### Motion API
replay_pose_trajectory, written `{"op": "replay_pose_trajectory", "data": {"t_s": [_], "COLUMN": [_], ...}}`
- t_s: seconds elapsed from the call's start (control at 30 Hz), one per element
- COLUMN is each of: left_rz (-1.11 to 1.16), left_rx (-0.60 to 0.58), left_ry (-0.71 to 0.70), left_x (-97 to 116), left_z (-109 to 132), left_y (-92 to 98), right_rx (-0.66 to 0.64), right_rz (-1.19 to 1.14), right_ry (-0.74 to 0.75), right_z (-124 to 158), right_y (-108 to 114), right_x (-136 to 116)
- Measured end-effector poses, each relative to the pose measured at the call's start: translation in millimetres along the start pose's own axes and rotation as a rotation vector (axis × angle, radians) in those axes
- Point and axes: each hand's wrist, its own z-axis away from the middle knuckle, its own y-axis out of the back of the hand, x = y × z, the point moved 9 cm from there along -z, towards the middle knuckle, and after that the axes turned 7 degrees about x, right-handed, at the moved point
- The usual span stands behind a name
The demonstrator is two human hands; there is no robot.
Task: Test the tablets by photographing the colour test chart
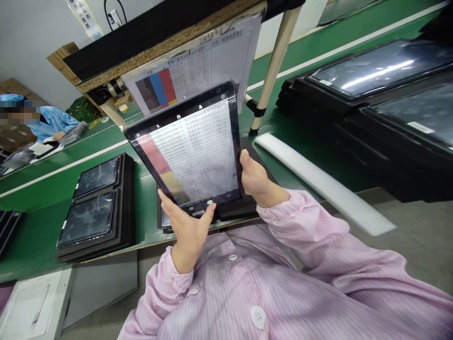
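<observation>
While the left hand (187,231) cradles the tablet (198,151) at its lower edge, thumb tip right by the round white button (209,201), the right hand (255,179) clasps its right side: a two-handed grip, tablet between, tilted up above the green surface (145,203)! Its screen shows the printed sheet (194,66) mounted behind, so this looks like a camera check; the next move probably calls for steady framing and a thumb press. Off right lies a white strip (325,184).

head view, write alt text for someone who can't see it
A person's left hand and right hand hold a tablet displaying text and colour blocks, in front of a printed sheet. Black trays bearing film-covered screens sit to either side.
</observation>
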Motion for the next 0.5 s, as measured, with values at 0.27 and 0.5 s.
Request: {"op": "replay_pose_trajectory", "data": {"t_s": [0.27,0.5], "left_rz": [-0.027,-0.011], "left_rx": [0.017,0.058], "left_ry": [-0.092,-0.152], "left_x": [12,25], "left_z": [2,9], "left_y": [13.6,30.9], "right_rx": [-0.001,0.047], "right_rz": [0.071,0.165], "right_ry": [0.028,0.094], "right_z": [10,26], "right_y": [-5,-2], "right_x": [-15,-26]}}
